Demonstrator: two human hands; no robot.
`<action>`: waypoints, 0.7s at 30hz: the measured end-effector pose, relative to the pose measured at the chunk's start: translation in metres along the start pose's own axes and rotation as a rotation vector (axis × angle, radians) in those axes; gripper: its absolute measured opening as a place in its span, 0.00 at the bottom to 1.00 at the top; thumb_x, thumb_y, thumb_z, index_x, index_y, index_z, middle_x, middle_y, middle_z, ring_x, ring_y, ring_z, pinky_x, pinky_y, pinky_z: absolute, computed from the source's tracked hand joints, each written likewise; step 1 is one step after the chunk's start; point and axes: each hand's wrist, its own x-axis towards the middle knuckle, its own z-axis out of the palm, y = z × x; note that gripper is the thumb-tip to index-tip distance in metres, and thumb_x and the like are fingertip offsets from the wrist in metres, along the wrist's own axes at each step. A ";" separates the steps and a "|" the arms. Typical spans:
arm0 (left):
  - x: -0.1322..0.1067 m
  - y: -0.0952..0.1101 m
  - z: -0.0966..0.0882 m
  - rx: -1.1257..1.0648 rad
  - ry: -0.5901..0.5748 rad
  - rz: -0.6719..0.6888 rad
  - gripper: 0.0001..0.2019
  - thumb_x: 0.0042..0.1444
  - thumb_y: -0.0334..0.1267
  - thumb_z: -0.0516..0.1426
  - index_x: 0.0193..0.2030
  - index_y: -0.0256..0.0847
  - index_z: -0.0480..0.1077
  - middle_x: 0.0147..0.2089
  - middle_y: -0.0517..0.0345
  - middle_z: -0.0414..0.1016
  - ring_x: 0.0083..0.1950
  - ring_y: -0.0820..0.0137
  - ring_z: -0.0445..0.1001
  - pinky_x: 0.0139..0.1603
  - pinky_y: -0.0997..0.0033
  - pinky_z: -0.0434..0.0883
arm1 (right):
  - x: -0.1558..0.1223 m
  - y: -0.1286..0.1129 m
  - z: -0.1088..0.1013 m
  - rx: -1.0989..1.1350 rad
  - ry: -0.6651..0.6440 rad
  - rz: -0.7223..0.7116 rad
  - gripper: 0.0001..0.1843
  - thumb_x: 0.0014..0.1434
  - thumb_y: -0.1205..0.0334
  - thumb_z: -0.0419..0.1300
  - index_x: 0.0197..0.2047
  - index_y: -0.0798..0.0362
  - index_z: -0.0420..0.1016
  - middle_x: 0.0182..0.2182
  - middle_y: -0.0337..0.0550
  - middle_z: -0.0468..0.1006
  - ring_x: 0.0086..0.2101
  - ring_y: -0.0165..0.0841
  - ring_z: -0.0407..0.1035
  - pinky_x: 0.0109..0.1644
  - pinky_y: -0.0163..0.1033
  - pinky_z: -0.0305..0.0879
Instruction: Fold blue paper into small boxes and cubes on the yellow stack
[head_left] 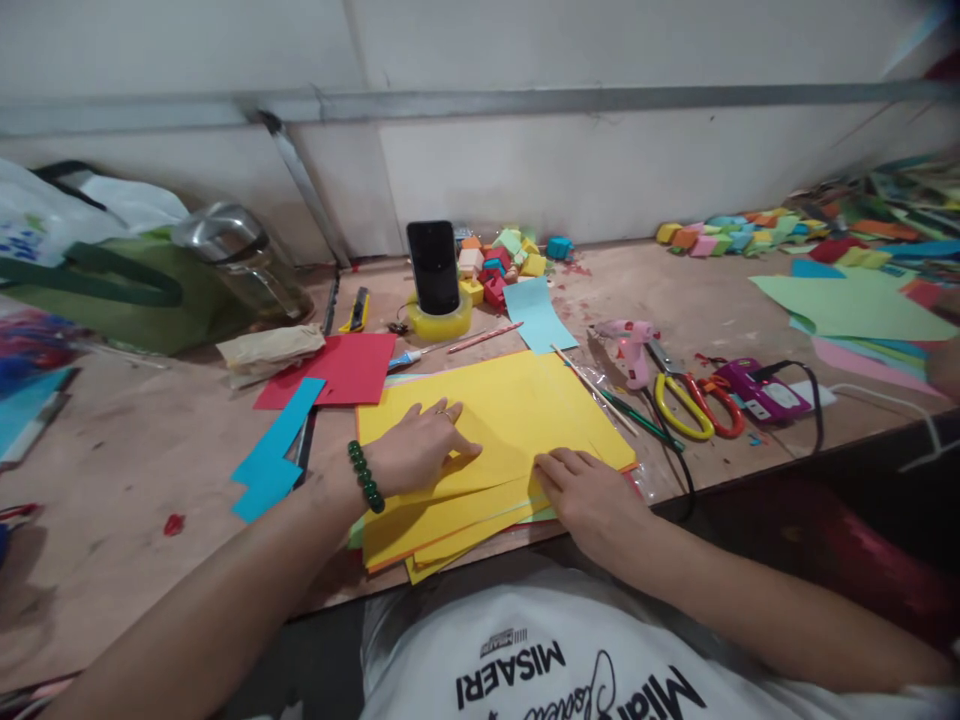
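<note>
Hands rest flat on a stack of yellow paper at the near edge of the wooden table: the left hand, a green bead bracelet at its wrist, presses open-palmed on the top sheet, and the right hand lies spread at the stack's near right corner, neither one gripping. Left of the stack lie blue paper strips and a red sheet; right, scissors and a pink glue gun. Farther back, a phone stands in a tape roll.
</note>
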 end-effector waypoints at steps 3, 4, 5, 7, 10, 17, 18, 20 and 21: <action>0.000 0.000 0.004 0.037 0.060 0.018 0.17 0.62 0.35 0.50 0.53 0.52 0.73 0.65 0.43 0.60 0.66 0.47 0.56 0.59 0.39 0.57 | -0.006 0.004 -0.012 -0.006 -0.033 0.094 0.14 0.55 0.75 0.56 0.44 0.61 0.76 0.41 0.55 0.75 0.40 0.40 0.66 0.41 0.43 0.63; 0.000 0.001 0.005 0.064 0.090 0.036 0.17 0.61 0.34 0.50 0.52 0.50 0.74 0.64 0.42 0.61 0.66 0.47 0.56 0.59 0.39 0.56 | -0.005 0.004 -0.018 0.007 -0.041 0.114 0.14 0.55 0.76 0.55 0.43 0.61 0.76 0.40 0.54 0.75 0.40 0.40 0.66 0.41 0.43 0.63; 0.000 0.003 0.005 0.096 0.120 0.059 0.16 0.60 0.32 0.50 0.50 0.47 0.75 0.61 0.41 0.64 0.65 0.48 0.58 0.59 0.39 0.56 | -0.003 0.003 -0.024 0.028 -0.038 0.122 0.13 0.55 0.76 0.54 0.42 0.60 0.76 0.39 0.54 0.76 0.40 0.40 0.66 0.42 0.44 0.63; -0.001 0.010 0.006 0.147 0.163 0.109 0.15 0.58 0.29 0.50 0.44 0.41 0.76 0.53 0.40 0.70 0.59 0.51 0.65 0.59 0.42 0.57 | 0.005 0.000 -0.035 0.091 -0.005 0.079 0.14 0.57 0.76 0.53 0.41 0.58 0.76 0.39 0.53 0.76 0.42 0.40 0.66 0.44 0.44 0.63; -0.005 0.026 0.011 0.171 0.201 0.115 0.13 0.54 0.26 0.50 0.40 0.36 0.75 0.43 0.41 0.75 0.50 0.55 0.70 0.61 0.46 0.56 | 0.019 -0.008 -0.041 0.178 -0.051 -0.019 0.15 0.58 0.75 0.53 0.47 0.58 0.74 0.42 0.51 0.76 0.41 0.38 0.66 0.42 0.43 0.64; -0.024 0.068 0.052 0.248 0.374 0.004 0.28 0.63 0.49 0.47 0.61 0.30 0.64 0.64 0.35 0.63 0.67 0.49 0.57 0.66 0.44 0.51 | 0.026 -0.021 -0.027 0.157 -0.161 0.001 0.12 0.58 0.72 0.56 0.45 0.61 0.74 0.41 0.50 0.75 0.39 0.39 0.67 0.33 0.41 0.66; -0.026 0.071 0.057 0.266 0.381 0.005 0.29 0.63 0.52 0.46 0.61 0.29 0.64 0.64 0.35 0.63 0.68 0.51 0.57 0.67 0.45 0.51 | 0.025 -0.022 -0.026 0.154 -0.156 -0.002 0.12 0.58 0.72 0.57 0.45 0.61 0.74 0.41 0.51 0.75 0.39 0.39 0.67 0.33 0.41 0.66; -0.033 0.072 0.065 0.302 0.390 -0.009 0.32 0.62 0.56 0.45 0.61 0.29 0.64 0.65 0.35 0.63 0.68 0.53 0.57 0.67 0.47 0.52 | 0.023 -0.022 -0.024 0.151 -0.146 -0.012 0.11 0.57 0.72 0.58 0.44 0.62 0.74 0.41 0.51 0.75 0.39 0.39 0.67 0.33 0.41 0.66; -0.037 0.071 0.068 0.317 0.392 -0.023 0.33 0.61 0.57 0.46 0.62 0.29 0.63 0.65 0.36 0.62 0.68 0.53 0.57 0.67 0.47 0.53 | 0.023 -0.022 -0.023 0.153 -0.140 -0.019 0.10 0.57 0.73 0.58 0.43 0.61 0.75 0.41 0.51 0.74 0.38 0.39 0.67 0.33 0.41 0.66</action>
